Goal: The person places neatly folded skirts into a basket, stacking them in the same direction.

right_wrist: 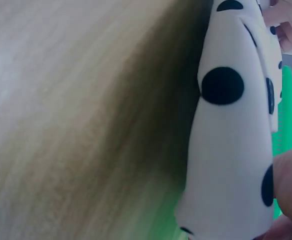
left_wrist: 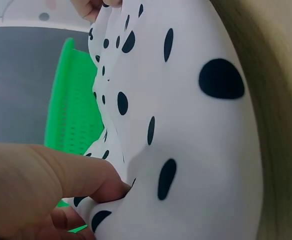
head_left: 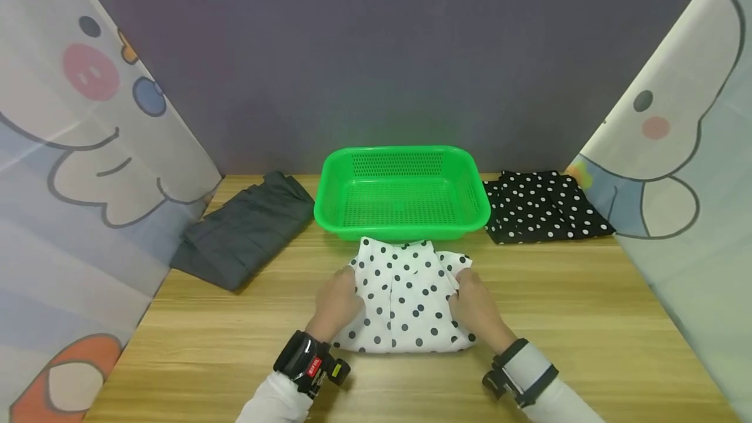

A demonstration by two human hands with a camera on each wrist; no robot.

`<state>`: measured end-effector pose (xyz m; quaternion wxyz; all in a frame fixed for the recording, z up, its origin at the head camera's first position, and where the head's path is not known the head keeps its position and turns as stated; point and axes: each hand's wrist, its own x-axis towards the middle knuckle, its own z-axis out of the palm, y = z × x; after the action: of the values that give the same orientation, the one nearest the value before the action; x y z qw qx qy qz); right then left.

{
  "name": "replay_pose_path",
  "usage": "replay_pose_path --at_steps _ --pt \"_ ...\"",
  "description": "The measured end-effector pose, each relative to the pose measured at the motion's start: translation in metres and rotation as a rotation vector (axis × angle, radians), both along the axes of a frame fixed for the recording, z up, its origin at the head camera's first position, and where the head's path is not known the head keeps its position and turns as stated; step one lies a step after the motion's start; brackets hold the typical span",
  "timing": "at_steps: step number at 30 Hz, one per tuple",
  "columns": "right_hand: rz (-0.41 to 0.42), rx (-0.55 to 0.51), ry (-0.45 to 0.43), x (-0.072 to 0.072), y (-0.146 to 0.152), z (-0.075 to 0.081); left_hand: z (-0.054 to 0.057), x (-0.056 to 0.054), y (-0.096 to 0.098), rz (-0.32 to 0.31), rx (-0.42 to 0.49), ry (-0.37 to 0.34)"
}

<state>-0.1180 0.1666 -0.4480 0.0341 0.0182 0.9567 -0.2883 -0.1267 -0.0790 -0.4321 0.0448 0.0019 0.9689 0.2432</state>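
A folded white garment with black polka dots (head_left: 405,299) lies on the table in front of a green basket (head_left: 402,230). My left hand (head_left: 337,305) grips its left side. In the left wrist view, the left thumb (left_wrist: 96,177) presses into the cloth, and the fingers are partly hidden beneath it. On the opposite side my right hand (head_left: 477,305) holds the garment's edge. The right wrist view shows part of that right hand (right_wrist: 291,182) at the cloth's edge, with most of its fingers out of sight.
The basket stands against the dark back wall (head_left: 388,51). Folded dark grey cloth (head_left: 243,234) lies to its left, and black cloth with white dots (head_left: 540,207) to its right. Cartoon-printed panels (head_left: 35,214) border both sides of the wooden table (head_left: 587,344).
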Motion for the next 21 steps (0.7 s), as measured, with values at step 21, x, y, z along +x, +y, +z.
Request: replay_pose_path --at_steps 21 --pt "-0.008 0.007 0.238 0.028 0.009 0.017 0.028 0.034 0.004 0.003 -0.002 0.189"
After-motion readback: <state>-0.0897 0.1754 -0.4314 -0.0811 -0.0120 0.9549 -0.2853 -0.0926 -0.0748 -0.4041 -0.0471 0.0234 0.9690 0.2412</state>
